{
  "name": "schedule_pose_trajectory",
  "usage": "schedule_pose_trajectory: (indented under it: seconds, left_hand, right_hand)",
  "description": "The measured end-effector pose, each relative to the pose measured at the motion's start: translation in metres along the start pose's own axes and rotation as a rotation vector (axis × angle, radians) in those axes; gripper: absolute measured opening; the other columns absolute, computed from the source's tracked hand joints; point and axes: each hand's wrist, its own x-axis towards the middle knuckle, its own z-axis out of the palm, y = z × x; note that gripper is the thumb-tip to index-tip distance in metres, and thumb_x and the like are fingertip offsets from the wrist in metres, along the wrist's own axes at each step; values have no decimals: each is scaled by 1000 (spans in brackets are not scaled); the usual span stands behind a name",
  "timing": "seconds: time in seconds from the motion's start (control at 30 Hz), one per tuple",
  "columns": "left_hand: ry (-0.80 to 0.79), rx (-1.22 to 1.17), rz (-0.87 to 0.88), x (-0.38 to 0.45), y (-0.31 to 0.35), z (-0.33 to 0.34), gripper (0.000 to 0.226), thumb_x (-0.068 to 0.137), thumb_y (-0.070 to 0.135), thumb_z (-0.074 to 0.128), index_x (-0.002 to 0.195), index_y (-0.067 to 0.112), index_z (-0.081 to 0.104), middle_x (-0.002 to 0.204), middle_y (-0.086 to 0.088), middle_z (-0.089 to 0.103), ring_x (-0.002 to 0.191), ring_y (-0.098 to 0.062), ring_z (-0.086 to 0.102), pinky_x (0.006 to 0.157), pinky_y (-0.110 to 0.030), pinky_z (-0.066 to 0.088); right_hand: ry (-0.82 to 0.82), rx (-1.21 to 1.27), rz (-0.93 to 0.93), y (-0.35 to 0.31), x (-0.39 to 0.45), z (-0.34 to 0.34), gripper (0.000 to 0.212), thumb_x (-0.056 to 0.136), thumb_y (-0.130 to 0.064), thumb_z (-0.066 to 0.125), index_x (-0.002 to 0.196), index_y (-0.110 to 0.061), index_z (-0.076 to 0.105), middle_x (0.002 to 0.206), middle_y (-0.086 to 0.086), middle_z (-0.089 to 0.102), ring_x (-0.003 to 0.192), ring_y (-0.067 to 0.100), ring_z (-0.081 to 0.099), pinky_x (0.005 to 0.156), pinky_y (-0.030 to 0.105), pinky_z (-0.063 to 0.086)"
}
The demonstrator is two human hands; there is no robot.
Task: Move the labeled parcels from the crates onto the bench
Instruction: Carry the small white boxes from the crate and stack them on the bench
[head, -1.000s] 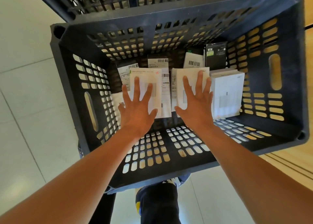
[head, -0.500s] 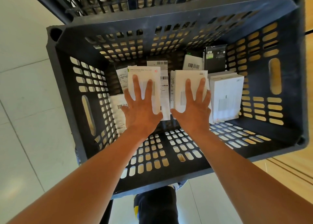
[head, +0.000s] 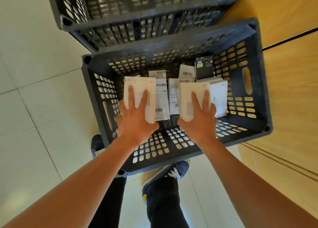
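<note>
1. Near crate (head: 258, 83): dark slatted plastic, directly below me. It holds the labeled parcels; a second crate (head: 137, 12) stands beyond it.
2. Left parcel (head: 139, 91): white, flat, long axis running away from me. My left hand (head: 136, 119) grasps its near end, with fingers (head: 131, 96) spread over the top face and thumb at its right edge. It looks raised above the parcels beneath, though I cannot tell whether it is fully clear of them.
3. Right parcel (head: 194, 96): white, same orientation, near corner tipped towards me. My right hand (head: 199, 122) grasps its near end, fingers on top, thumb at the left edge.
4. Remaining stock: several barcoded white parcels (head: 161, 98) between and behind the two held, a white box (head: 219, 96) to the right, and a black box (head: 203, 68) upright at the far wall.
5. Bench (head: 284, 72): I take the pale wood surface along the right to be it. It lies beside the crate's right wall, nearer my right hand.
6. Pose: both forearms extended forward and down, roughly parallel, wrists level above the crate floor.
7. Judgement: the next move calls for lifting over the rim and swinging right. The left parcel has farther to travel.
</note>
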Motion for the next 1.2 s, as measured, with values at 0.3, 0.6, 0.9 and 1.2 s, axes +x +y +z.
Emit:
schedule_pose_trajectory:
  seconds: [0.3,0.6,0.9,1.2]
  left_hand:
    - [64,133,95,-91,25,-148,117,74,67,72,156,45,-9,165,3,-29,146,-43,10,102,-64,41]
    - [142,173,170,-185,58,-302,111,74,72,64,155,44,-7,166,1,-26,146,-42,11,102,-67,41]
    - [298,107,61,-292,88,-430,112,78,71,67,153,48,-13,163,7,-33,149,-40,4,108,-69,34]
    - [370,51,-63,-366,49,-509,113,63,80,52,152,50,-10,162,8,-33,147,-38,4,106,-68,35]
  right_hand:
    - [88,75,19,-67,-109,-119,99,79,-53,73,155,-40,10,168,1,-6,148,36,9,109,68,29]
    - [247,111,-133,-141,-180,-282,94,82,-56,72,157,-35,20,169,3,-3,149,38,10,108,68,29]
    - [323,111,-294,-188,-242,-419,92,81,-55,71,156,-37,21,168,-1,-5,147,34,11,108,67,29]
    - [276,51,-497,-272,-280,-489,90,79,-62,63,153,-42,15,167,-5,-5,146,38,14,105,65,33]
